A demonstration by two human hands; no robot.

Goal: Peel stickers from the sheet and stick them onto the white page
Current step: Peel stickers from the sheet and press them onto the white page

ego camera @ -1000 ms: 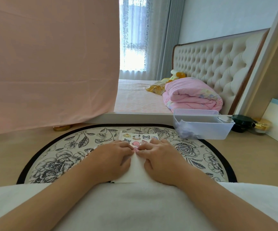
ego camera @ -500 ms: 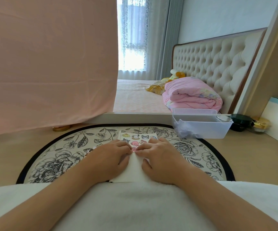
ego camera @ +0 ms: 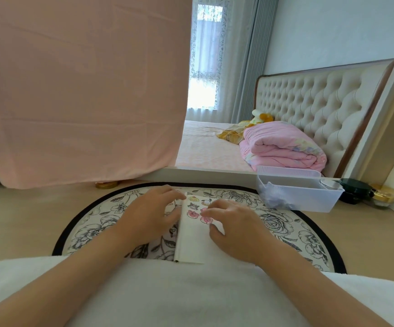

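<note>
We see white page (ego camera: 192, 241) on floral mat (ego camera: 92, 226), stickers (ego camera: 194, 214) at far end. Left hand (ego camera: 153, 214) flat beside page, empty. Right hand (ego camera: 235, 223) fingertips pressing pink sticker. We judge stickers thin, floppy, tacky: lift by corner.

Cartoon stickers (ego camera: 194, 214) on white page (ego camera: 192, 241)

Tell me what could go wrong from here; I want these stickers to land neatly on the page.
1. The right hand lies across the white page, hiding part of the stickers; placement there may go crooked.
2. The page's near edge sits against the white towel on the lap, so it could buckle or slide.
3. The left hand rests mostly on the floral mat, hardly bracing the page.
</note>
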